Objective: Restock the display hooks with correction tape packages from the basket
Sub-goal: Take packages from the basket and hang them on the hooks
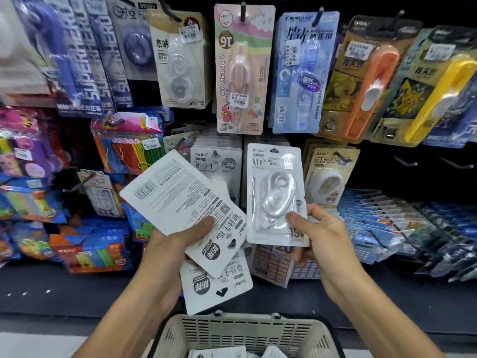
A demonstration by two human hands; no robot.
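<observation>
A person's right hand point(322, 228) pinches one correction tape package point(276, 195) upright by its lower right corner, hang hole uppermost, just below the matching display hook point(215, 153); the left hand point(175, 239) grips a fanned stack of packages point(180, 197), above the basket point(245, 334).

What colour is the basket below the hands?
Beige basket, seen best in the head view.

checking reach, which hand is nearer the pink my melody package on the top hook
Right. The right hand sits below and slightly right of the My Melody package; the left hand is lower left, farther off.
</observation>
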